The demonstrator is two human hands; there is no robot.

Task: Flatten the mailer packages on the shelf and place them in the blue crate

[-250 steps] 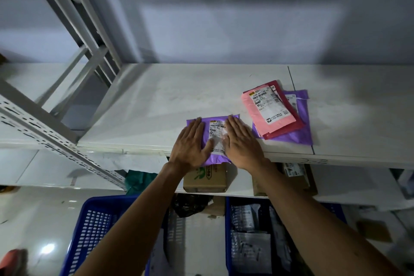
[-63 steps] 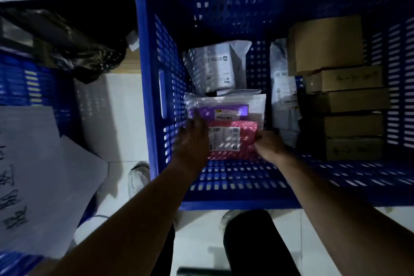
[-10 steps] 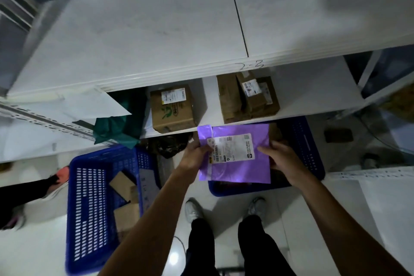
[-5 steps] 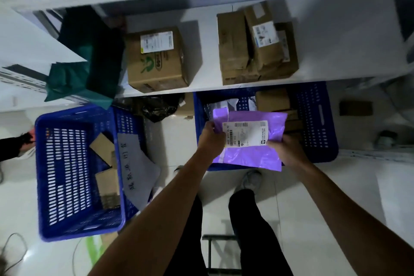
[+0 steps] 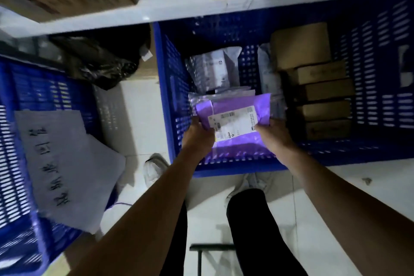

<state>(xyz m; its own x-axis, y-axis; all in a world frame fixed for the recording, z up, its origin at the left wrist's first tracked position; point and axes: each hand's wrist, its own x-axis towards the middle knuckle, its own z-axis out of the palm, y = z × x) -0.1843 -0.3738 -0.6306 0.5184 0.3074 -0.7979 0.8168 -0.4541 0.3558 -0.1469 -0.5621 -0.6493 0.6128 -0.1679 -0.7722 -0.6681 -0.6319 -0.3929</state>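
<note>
One mailer [image 5: 238,108] gripped, left hand [image 5: 197,138], right hand [image 5: 273,139]

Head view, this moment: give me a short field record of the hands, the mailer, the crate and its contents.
left hand: grips the purple mailer at its left edge
right hand: grips the mailer's right edge
purple mailer: label up, held in the near left part of the blue crate
blue crate: on the floor, partly under the shelf
crate contents: grey mailers at the back, cardboard boxes stacked along the right
task stage: mailer held by both hands, not yet let go
</note>
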